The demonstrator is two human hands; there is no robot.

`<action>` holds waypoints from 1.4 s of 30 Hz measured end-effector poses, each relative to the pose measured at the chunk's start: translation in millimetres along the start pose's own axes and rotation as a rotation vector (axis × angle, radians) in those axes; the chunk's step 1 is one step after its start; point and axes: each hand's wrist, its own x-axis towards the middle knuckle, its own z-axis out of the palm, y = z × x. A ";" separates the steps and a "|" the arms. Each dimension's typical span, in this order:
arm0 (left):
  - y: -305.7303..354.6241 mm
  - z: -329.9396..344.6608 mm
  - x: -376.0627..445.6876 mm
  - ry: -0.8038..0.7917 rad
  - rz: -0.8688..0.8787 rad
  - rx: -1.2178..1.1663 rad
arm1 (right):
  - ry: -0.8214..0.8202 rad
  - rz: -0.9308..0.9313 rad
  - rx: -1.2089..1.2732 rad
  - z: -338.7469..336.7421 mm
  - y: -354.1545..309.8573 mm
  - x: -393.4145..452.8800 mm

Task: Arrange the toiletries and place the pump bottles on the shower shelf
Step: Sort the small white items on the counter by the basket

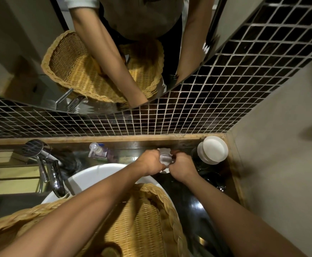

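1. The chrome faucet [56, 180] and the shower head [33, 148] stand at the far left of the counter, beside the white basin [96, 175]. Nothing there needs handling, but the spout juts toward the basin, so arms should pass to its right.
2. A wicker basket [142, 219] rests over the basin under both forearms. I judge it to be the carrier for the toiletries, so it should stay level while the hands work above it.
3. A clear pump bottle [97, 150] stands upright on the dark counter behind the basin, near the wall ledge and well apart from both hands. It looks to be the next thing to gather.
4. The left hand [149, 162] is curled closed around the left side of a small clear container with a pale cap [164, 157], held just above the counter near the back ledge.
5. The right hand [183, 165] is closed on the same container from the right, fingertips pinching near its top. Whether it is twisting a cap or only steadying is not clear. Best to hold the body firm with one hand and let the other do the turning, upright.
6. A dark jar with a white round lid [213, 152] stands in the right corner, just beside the right hand; the knuckles could knock it.
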 end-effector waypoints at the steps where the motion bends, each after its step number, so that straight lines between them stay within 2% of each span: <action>1: -0.1 -1.2 -2.0 0.018 0.001 0.032 | 0.004 -0.008 -0.017 -1.4 -2.3 -1.7; 5: 2.3 -12.5 -15.1 0.073 0.049 0.212 | 0.035 -0.072 -0.123 -11.0 -14.8 -10.6; 11: 15.0 -37.5 -59.1 0.138 0.135 0.470 | 0.073 -0.328 -0.433 -30.4 -40.4 -45.5; 17: 22.0 -62.8 -130.2 0.287 0.119 0.626 | 0.111 -0.589 -0.578 -39.3 -77.0 -96.0; 22: 27.1 -66.9 -200.7 0.421 0.042 0.671 | 0.148 -0.748 -0.623 -43.1 -101.2 -145.5; 27: 32.7 -44.8 -275.6 0.538 0.006 0.614 | 0.147 -0.832 -0.653 -45.5 -108.4 -206.9; 31: 32.7 -9.8 -326.9 0.577 -0.060 0.642 | 0.155 -0.906 -0.678 -41.3 -97.5 -255.8; 34: 31.6 19.4 -359.7 0.672 -0.054 0.635 | 0.157 -0.954 -0.682 -31.8 -83.7 -286.3; 38: 17.3 57.2 -400.8 0.818 0.053 0.604 | 0.081 -0.965 -0.683 -7.4 -66.0 -314.7; 42: -16.8 89.3 -422.8 0.787 0.044 0.681 | -0.037 -0.956 -0.758 25.5 -55.6 -328.8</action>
